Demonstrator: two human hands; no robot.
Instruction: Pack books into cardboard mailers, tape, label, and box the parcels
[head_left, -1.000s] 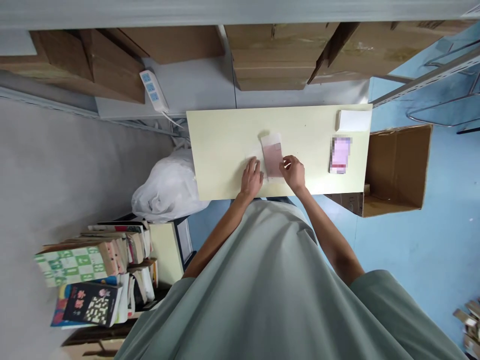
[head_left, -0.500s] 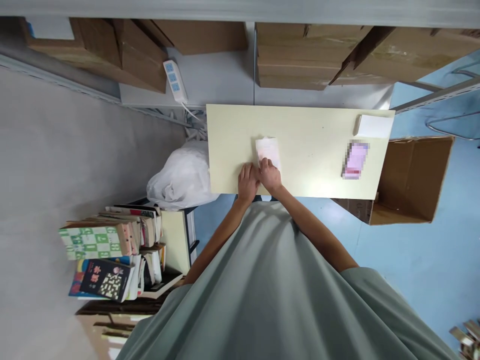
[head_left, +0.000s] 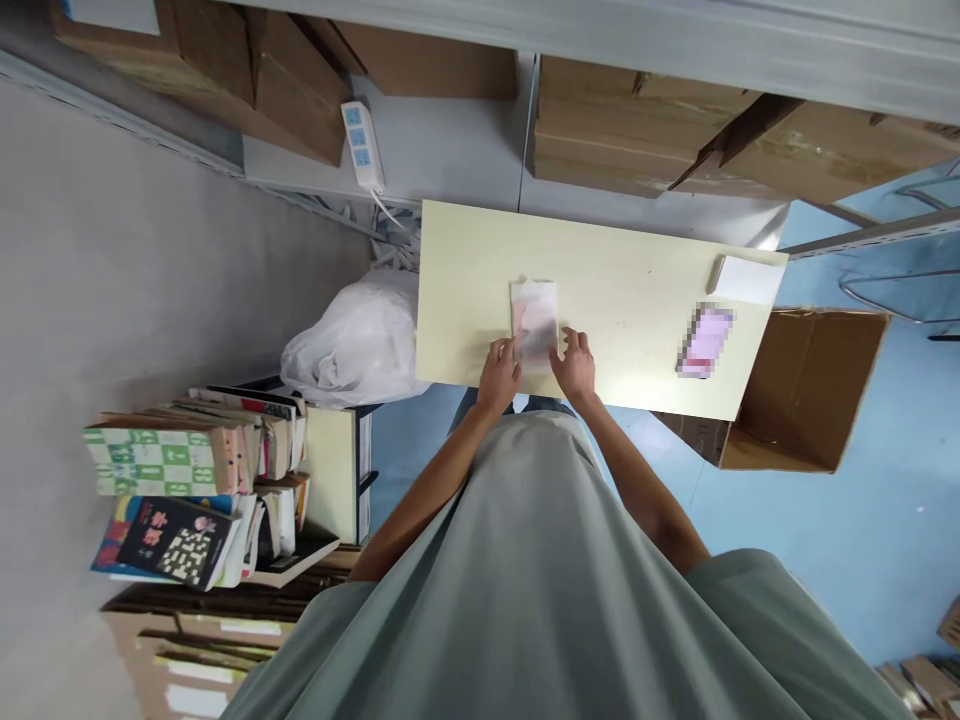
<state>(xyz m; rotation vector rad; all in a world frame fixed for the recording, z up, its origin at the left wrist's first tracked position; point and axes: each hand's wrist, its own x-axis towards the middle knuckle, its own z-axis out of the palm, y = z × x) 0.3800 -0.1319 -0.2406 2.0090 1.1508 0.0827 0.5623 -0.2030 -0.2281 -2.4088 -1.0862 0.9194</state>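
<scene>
A flat white packet with pinkish patches (head_left: pixel 535 318) lies on the cream tabletop (head_left: pixel 615 350) in front of me; its kind does not show clearly. At its lower left edge is my left hand (head_left: pixel 500 376), fingers stretched forward, with the fingertips at or touching the edge. My right hand (head_left: pixel 575 366) rests by the lower right edge, its fingers apart and the thumb close to or touching the packet. Neither hand is visibly wrapped round anything.
Toward the table's right end are a blurred pink phone-like item (head_left: pixel 706 341) and a white box (head_left: pixel 747 279). An open carton (head_left: pixel 810 390) stands beyond that end. A white plastic bag (head_left: pixel 352 340) and stacked books (head_left: pixel 195 490) are left. Cardboard boxes (head_left: pixel 622 130) and a power strip (head_left: pixel 362 145) lie behind.
My right hand has moved off the packet's lower part and away from my left hand, to the packet's right side. More of the packet shows. The view has tilted slightly.
</scene>
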